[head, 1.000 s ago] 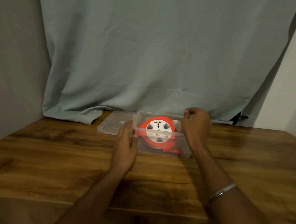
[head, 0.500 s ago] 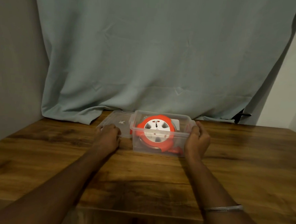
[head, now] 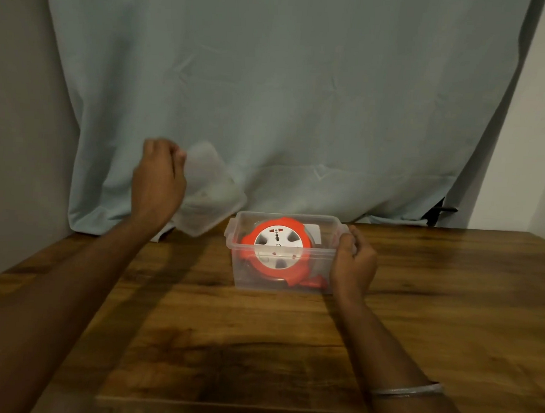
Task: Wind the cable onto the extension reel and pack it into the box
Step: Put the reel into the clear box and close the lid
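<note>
**Now: reel in the box, lid in the air**

Inside the clear plastic box (head: 280,270) sits the orange extension reel (head: 278,249), tilted so its white socket face looks up and toward the camera. An orange part of it lies low at the box's right front corner. The box stands open on the wooden table (head: 257,347), near the far edge.

The right hand (head: 353,264) grips the box's right end, fingers curled over the rim handle. The left hand (head: 157,181) is raised above the table to the left of the box, grasping the translucent lid (head: 212,193), which hangs tilted and blurred, clear of the box.

A silver bangle (head: 408,391) circles the right wrist. A pale blue-grey curtain (head: 286,96) drapes behind the table.
</note>
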